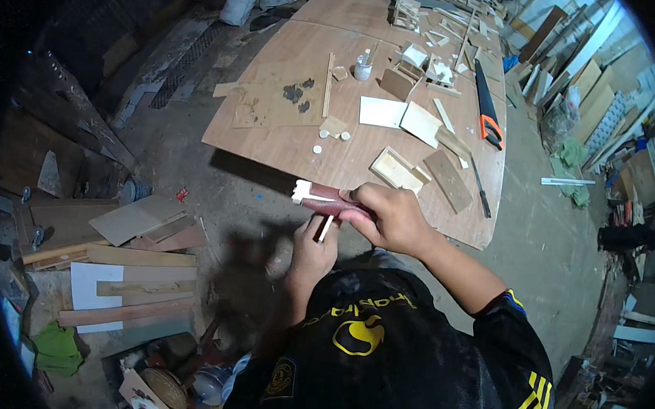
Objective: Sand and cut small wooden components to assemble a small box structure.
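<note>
In front of my chest, just off the near edge of the table, my right hand point(397, 217) grips a folded reddish-brown sheet that looks like sandpaper point(327, 205). The sheet lies over a small pale wooden piece point(299, 193), whose notched end sticks out to the left. Below it, my left hand point(312, 254) is closed around the wooden piece, and a thin pale strip point(326, 229) shows between its fingers. The sheet and fingers hide most of the wood, so its full shape cannot be made out.
The wooden table point(272, 139) carries a handsaw point(486, 98), a shallow wooden tray point(397, 169), a brown board point(448, 181), a jar point(363, 69) and several small wooden boxes and offcuts. Boards point(138, 220) lie stacked on the left; planks point(593, 85) lean at the right.
</note>
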